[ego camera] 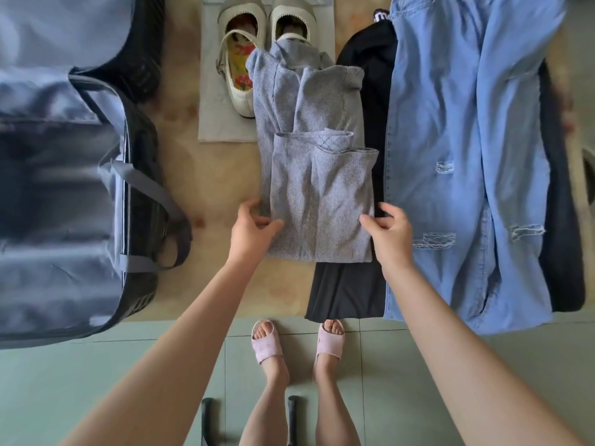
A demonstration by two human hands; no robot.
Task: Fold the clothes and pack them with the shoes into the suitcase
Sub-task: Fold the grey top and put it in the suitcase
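The left hand (249, 231) and right hand (391, 233) pinch the near side edges of a folded grey ribbed knit top (322, 194), which lies mid-worktop (219, 175) over a smooth black garment (346, 294). Ripped blue denim jeans (457, 140) sprawl to the right. The open, fabric-lined suitcase (64, 188) on the left is cropped. Beyond, the top partly covers the cream shoes (238, 59).

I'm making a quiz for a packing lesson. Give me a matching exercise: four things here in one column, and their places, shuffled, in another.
Things:
1 suitcase
2 white shoes
3 grey top
4 denim garment

Places:
A right side, spread out
B centre, partly folded
C left side, lying open
D far side, on a pale cloth

Pairs: 1-C, 2-D, 3-B, 4-A
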